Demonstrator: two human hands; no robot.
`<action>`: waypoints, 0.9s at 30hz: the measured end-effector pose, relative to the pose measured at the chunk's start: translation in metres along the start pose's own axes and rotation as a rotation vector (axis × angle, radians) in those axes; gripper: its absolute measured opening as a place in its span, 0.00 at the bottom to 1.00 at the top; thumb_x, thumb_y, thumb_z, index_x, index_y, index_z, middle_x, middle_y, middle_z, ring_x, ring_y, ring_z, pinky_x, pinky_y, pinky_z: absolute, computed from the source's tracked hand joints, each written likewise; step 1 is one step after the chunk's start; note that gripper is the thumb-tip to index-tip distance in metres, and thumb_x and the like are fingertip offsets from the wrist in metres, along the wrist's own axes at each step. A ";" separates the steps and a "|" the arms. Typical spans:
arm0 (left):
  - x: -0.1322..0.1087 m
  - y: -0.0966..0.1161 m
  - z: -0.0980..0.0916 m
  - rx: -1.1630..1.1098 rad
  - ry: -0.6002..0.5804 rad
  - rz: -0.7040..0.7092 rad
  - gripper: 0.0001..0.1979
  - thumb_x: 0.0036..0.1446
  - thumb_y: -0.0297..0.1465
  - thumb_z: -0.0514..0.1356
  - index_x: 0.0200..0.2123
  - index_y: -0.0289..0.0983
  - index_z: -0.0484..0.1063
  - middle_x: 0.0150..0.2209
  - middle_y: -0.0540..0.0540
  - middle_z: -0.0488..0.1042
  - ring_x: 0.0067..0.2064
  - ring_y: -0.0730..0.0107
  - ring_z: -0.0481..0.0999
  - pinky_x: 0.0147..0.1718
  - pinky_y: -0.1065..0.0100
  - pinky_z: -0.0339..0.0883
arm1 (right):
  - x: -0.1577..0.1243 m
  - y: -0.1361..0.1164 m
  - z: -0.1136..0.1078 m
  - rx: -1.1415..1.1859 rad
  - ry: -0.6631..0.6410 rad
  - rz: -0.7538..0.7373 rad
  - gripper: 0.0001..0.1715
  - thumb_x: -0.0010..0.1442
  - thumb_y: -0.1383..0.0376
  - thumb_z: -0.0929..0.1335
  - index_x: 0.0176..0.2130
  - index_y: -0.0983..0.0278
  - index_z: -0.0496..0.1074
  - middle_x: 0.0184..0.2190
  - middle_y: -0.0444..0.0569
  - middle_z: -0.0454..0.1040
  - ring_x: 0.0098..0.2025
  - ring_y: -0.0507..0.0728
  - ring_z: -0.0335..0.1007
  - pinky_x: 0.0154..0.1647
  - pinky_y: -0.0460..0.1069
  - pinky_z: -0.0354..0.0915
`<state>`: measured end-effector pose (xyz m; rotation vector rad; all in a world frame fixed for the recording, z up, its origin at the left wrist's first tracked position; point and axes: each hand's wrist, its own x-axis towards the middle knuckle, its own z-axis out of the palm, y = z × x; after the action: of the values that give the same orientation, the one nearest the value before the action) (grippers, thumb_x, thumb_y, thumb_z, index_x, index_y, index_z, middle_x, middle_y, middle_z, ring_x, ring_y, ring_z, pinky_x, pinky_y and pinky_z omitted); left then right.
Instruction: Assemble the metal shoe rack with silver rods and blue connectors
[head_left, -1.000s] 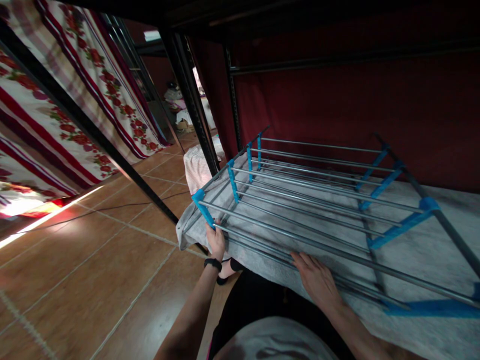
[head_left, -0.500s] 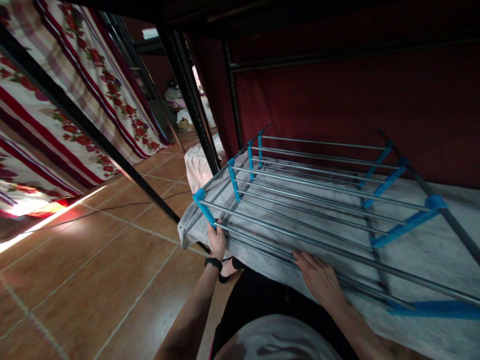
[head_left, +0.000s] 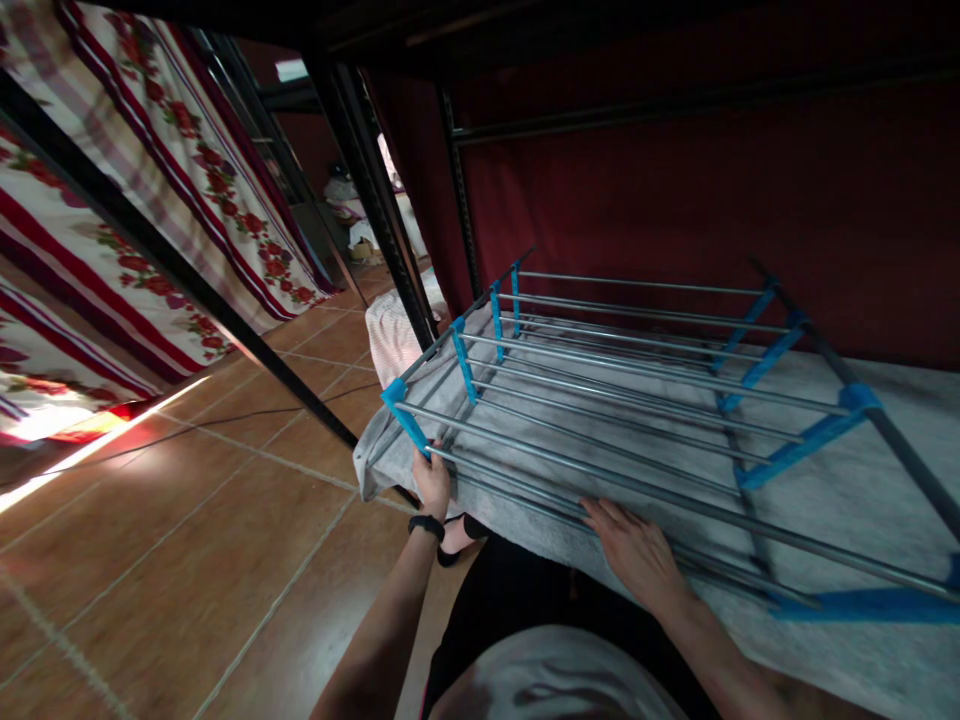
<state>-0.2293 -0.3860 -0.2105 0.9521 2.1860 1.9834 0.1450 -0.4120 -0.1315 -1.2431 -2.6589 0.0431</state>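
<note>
A rack of grey metal tubes (head_left: 562, 460) with blue plastic joints lies on a surface covered by grey cloth (head_left: 847, 510). It looks like a shoe rack. At its near left corner my left hand (head_left: 431, 482) is closed around the blue joint (head_left: 406, 420) and the end of a front tube. My right hand (head_left: 634, 550) lies across the front tubes near the middle, its fingers stretched out and touching them. Its thumb is hidden. Another blue joint (head_left: 862, 605) shows at the near right.
Black metal posts (head_left: 367, 190) and a slanting bar (head_left: 225, 330) frame the left side. Dark red cloth (head_left: 675, 200) hangs behind the rack. A flowered curtain (head_left: 202, 170) hangs at left above the tiled floor (head_left: 247, 540), where a cable (head_left: 247, 415) runs. Pinkish cloth (head_left: 394, 335) hangs beyond the post.
The rack's right end sits slightly further left and higher in view. The whole view has shifted a little. Both hands keep their places on the rack.
</note>
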 end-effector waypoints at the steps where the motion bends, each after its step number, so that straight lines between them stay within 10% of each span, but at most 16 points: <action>1: 0.000 0.000 0.000 0.002 -0.003 -0.002 0.12 0.60 0.43 0.58 0.34 0.41 0.67 0.31 0.46 0.73 0.35 0.62 0.73 0.39 0.63 0.68 | 0.000 0.000 0.000 0.002 0.000 0.003 0.21 0.73 0.69 0.59 0.58 0.60 0.74 0.50 0.50 0.82 0.45 0.55 0.80 0.46 0.49 0.72; 17: -0.003 0.007 -0.002 0.098 -0.003 -0.030 0.11 0.59 0.42 0.58 0.35 0.40 0.65 0.29 0.48 0.71 0.33 0.62 0.72 0.38 0.62 0.68 | 0.006 0.000 -0.001 0.028 -0.068 0.035 0.22 0.74 0.65 0.59 0.61 0.60 0.72 0.53 0.52 0.81 0.45 0.57 0.81 0.45 0.52 0.73; 23: 0.008 -0.003 -0.022 0.031 -0.222 -0.017 0.11 0.56 0.36 0.60 0.41 0.39 0.69 0.39 0.44 0.76 0.44 0.59 0.76 0.50 0.59 0.70 | -0.019 -0.015 0.011 -0.055 0.213 -0.092 0.27 0.70 0.72 0.62 0.66 0.63 0.68 0.59 0.54 0.76 0.57 0.61 0.73 0.61 0.58 0.65; 27: 0.012 -0.011 -0.048 0.095 -0.344 0.015 0.14 0.53 0.29 0.58 0.44 0.38 0.73 0.44 0.43 0.77 0.49 0.59 0.76 0.53 0.59 0.71 | -0.027 -0.028 0.034 0.020 0.161 -0.109 0.26 0.70 0.73 0.62 0.63 0.62 0.71 0.59 0.51 0.76 0.57 0.59 0.73 0.61 0.55 0.65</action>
<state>-0.2643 -0.4232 -0.2075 1.2197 2.0964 1.5870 0.1342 -0.4489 -0.1663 -1.0464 -2.5756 -0.0448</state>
